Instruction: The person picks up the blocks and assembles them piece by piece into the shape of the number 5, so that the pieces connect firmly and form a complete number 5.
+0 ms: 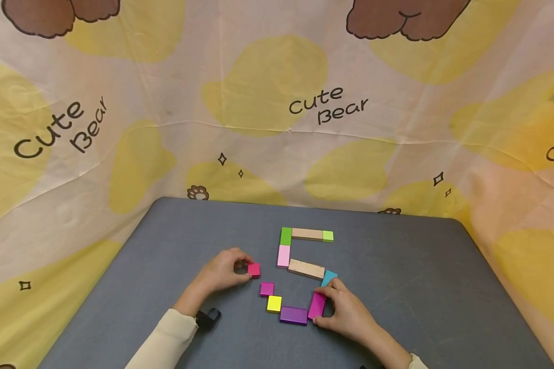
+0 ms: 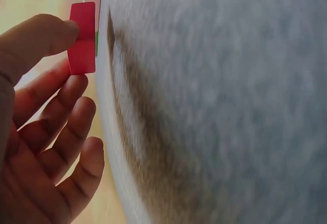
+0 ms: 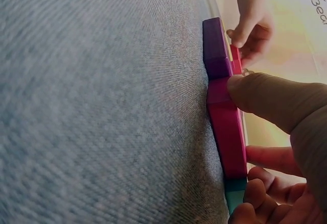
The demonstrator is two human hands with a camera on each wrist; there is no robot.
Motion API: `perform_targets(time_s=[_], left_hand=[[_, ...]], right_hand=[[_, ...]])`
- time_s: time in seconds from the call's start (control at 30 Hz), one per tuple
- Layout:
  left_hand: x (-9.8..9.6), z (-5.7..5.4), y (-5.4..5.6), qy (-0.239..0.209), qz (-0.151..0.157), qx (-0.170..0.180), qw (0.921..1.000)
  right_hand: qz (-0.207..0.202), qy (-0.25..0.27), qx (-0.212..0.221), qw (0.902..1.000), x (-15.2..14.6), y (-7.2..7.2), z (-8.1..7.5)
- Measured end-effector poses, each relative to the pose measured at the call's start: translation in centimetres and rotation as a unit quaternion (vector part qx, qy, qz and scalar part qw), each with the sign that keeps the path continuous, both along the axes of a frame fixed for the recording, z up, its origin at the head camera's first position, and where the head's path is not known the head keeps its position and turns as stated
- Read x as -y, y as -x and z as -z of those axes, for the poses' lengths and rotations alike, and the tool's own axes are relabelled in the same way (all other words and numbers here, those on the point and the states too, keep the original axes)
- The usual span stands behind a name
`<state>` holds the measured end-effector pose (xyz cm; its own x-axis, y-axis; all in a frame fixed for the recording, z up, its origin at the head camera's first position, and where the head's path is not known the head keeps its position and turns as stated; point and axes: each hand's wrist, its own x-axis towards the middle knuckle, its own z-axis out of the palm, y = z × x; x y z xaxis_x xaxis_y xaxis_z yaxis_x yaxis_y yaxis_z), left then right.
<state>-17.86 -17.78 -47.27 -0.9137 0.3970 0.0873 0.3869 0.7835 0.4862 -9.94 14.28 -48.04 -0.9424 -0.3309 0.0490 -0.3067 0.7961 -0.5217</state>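
Note:
Between thumb and fingers my left hand (image 1: 222, 268) pinches a red block (image 1: 254, 270), to the left of the block outline on the table. In the left wrist view the thumb lies on the face of that red block (image 2: 83, 38). My right hand (image 1: 346, 311) grips a long magenta block (image 1: 317, 306) at its two ends. This block stands between a purple block (image 1: 293, 315) and a blue block (image 1: 329, 278), which the fingers partly cover. A yellow block (image 1: 274, 304) and a small magenta block (image 1: 266, 289) step up leftward from the purple one.
Farther back lie a wooden block (image 1: 307, 268), a pink block (image 1: 283, 255), a green block (image 1: 286, 236), another wooden block (image 1: 307, 234) and a light green block (image 1: 328, 236). The grey table (image 1: 424, 287) ends at a printed cloth backdrop (image 1: 268, 169).

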Motion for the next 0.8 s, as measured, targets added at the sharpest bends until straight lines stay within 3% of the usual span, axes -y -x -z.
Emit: perform_targets(time_s=[0.3, 0.8], left_hand=[[-0.61, 0.47, -0.04, 0.001, 0.047, -0.004, 0.9989], [-1.06, 0.36, -0.24, 0.01, 0.042, 0.019, 0.9989]], right_hand=[[-0.004, 0.0, -0.006, 1.0, -0.02, -0.08, -0.04], [-0.008, -0.004, 0.001, 1.0, -0.05, 0.03, -0.07]])
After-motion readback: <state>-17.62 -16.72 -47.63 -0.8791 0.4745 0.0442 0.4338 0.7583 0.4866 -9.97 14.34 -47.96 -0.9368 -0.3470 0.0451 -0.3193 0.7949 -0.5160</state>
